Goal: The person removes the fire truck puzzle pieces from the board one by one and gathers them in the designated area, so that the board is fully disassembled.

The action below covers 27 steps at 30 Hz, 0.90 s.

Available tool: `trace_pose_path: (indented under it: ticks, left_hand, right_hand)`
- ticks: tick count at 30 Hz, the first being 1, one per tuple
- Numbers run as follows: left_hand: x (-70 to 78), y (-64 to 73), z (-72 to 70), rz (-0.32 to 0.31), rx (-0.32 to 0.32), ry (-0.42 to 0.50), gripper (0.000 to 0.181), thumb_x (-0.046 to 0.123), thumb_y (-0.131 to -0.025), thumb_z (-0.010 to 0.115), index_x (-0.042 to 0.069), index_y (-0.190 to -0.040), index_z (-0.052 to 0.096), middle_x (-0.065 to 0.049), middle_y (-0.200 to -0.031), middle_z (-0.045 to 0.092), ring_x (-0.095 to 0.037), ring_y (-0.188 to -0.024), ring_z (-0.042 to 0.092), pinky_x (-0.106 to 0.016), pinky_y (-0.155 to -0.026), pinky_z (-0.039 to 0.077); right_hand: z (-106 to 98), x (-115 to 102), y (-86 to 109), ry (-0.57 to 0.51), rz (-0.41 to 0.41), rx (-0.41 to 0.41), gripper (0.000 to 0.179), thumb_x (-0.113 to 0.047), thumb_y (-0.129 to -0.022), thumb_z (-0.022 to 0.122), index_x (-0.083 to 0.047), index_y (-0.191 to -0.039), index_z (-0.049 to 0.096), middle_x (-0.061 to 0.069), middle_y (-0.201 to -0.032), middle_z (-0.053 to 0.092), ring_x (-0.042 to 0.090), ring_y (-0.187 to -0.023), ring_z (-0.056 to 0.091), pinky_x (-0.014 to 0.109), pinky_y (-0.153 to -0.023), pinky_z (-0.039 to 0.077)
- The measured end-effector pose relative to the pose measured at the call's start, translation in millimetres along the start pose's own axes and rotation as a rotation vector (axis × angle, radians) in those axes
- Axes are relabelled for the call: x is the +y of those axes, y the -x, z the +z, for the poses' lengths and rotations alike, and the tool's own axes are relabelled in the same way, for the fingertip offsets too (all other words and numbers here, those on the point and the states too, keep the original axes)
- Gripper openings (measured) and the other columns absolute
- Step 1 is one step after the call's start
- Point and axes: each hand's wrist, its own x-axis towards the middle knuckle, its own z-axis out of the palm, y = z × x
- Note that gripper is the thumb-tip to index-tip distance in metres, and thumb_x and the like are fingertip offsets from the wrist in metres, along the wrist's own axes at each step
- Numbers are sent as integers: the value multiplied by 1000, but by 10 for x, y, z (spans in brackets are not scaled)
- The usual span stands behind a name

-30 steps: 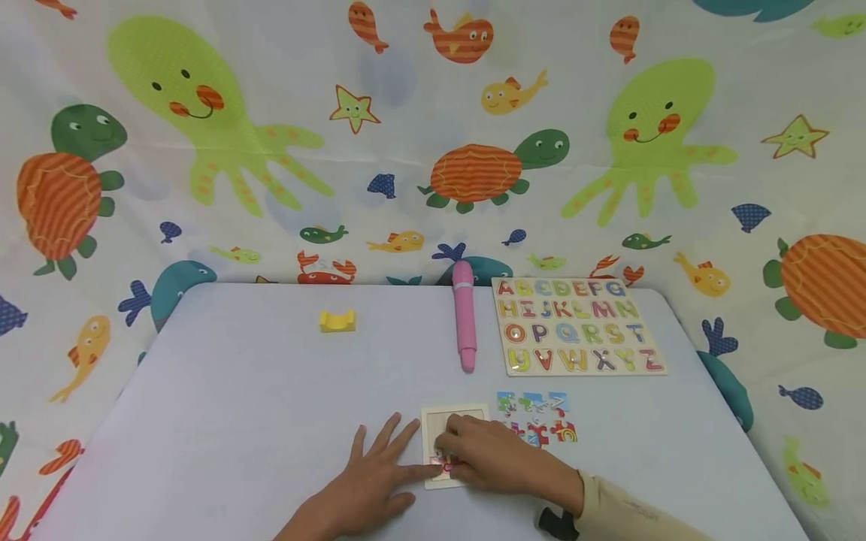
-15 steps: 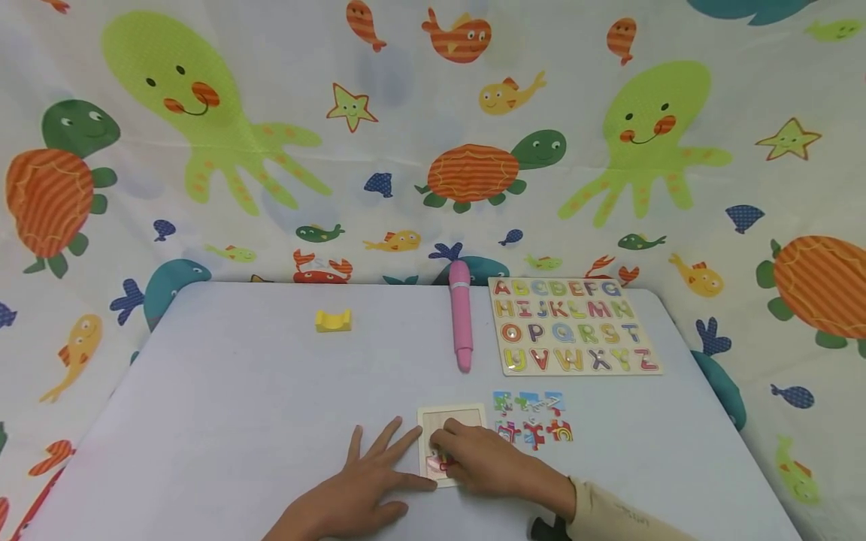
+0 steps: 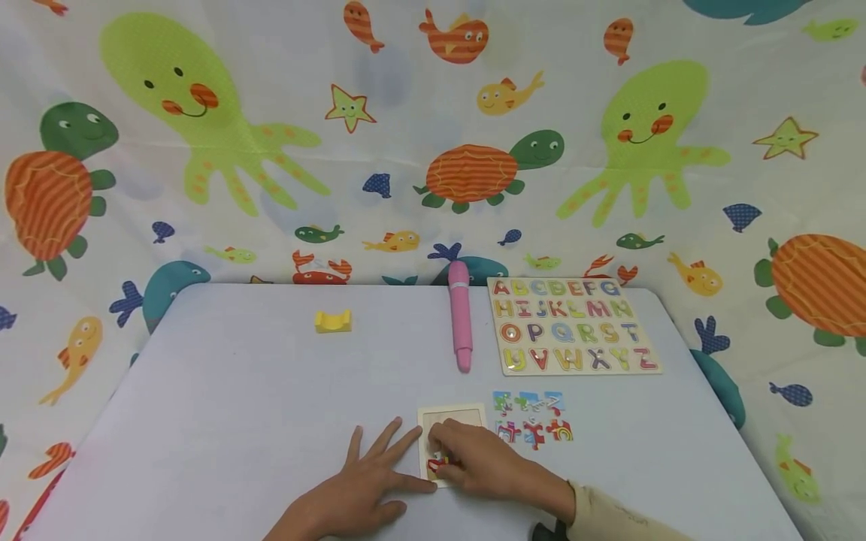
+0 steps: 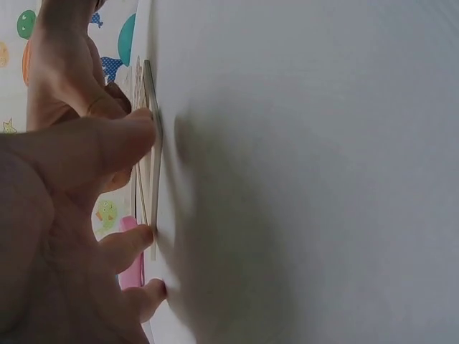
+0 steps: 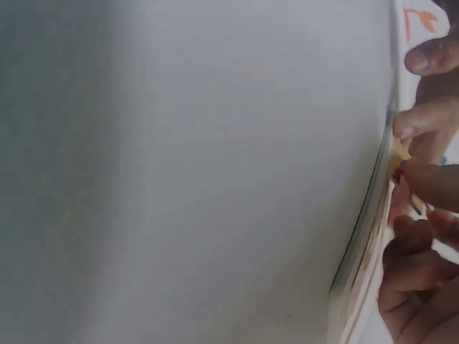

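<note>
In the head view a small wooden puzzle tray [image 3: 452,415] with a pale rim lies flat near the front of the table. My right hand [image 3: 483,460] is over it, thumb and fingers pinching a small jigsaw piece [image 3: 436,463], red and white, at the tray's lower left corner. The right wrist view shows this piece [image 5: 416,203] tilted between thumb and fingers, close over the tray. My left hand [image 3: 368,481] lies spread, fingers straight, with fingertips touching the tray's left and lower left edge. My right fingers hide much of the tray.
Right of the tray lie several loose jigsaw pieces [image 3: 533,433] in two rows. Behind them is an alphabet board [image 3: 575,327], with a pink pen-shaped toy [image 3: 461,315] beside it. A yellow block [image 3: 334,321] stands at the back left. A patterned cloth [image 3: 406,113] hangs behind the table.
My right fingers have shifted slightly at the tray's lower left corner, and the pinched jigsaw piece now shows more red. My left hand keeps its place at the tray's edge.
</note>
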Motion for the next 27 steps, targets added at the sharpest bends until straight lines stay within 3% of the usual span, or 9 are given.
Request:
trace_pose_path:
  ticks: [4, 8, 11, 15, 22, 27]
  left_hand:
    - [3, -1, 3, -5, -1, 16, 44, 24, -93, 72, 48, -129, 68, 1, -169, 23, -40, -156, 8, -85, -106, 2]
    - [4, 0, 6, -13, -3, 19, 44, 24, -93, 72, 49, -129, 68, 1, -169, 23, -40, -156, 8, -85, -106, 1]
    - [5, 1, 10, -28, -1, 2, 44, 25, -93, 72, 51, -128, 68, 1, -169, 23, -40, -156, 8, -84, -106, 1]
    - [9, -8, 20, -51, 4, -10, 43, 26, -92, 73, 52, -126, 68, 1, -169, 25, -40, -155, 10, -84, -107, 1]
    - [5, -13, 39, -56, 9, 11, 43, 24, -91, 73, 51, -124, 70, 1, -168, 27, -41, -155, 11, -84, -106, 1]
    - [-5, -31, 44, -54, 13, 21, 43, 24, -92, 73, 51, -124, 69, 1, -168, 26, -40, -155, 10, -84, -107, -1]
  right_hand:
    - [-4, -36, -6, 19, -71, 30, 26, -15, -92, 76, -20, -89, 51, -16, -73, 41, -2, -67, 41, 16, -59, 34]
    - [-128, -13, 40, -82, -99, 42, 26, -15, -94, 74, -21, -84, 51, -17, -70, 43, -3, -66, 43, 15, -59, 35]
    - [-299, 88, 148, -182, -53, 60, 26, -12, -95, 73, -21, -83, 51, -17, -71, 45, -3, -66, 44, 16, -58, 36]
    - [-453, 309, 371, -216, 51, 86, 28, -9, -92, 74, -23, -82, 52, -16, -70, 42, -1, -63, 41, 17, -57, 34]
    - [-422, 569, 713, -252, 134, 16, 25, -12, -89, 77, -21, -82, 55, -17, -68, 42, -2, -65, 42, 17, -57, 36]
    - [-374, 578, 789, -208, 155, 82, 23, -13, -88, 79, -21, -85, 58, -17, -72, 49, -2, -66, 47, 19, -58, 42]
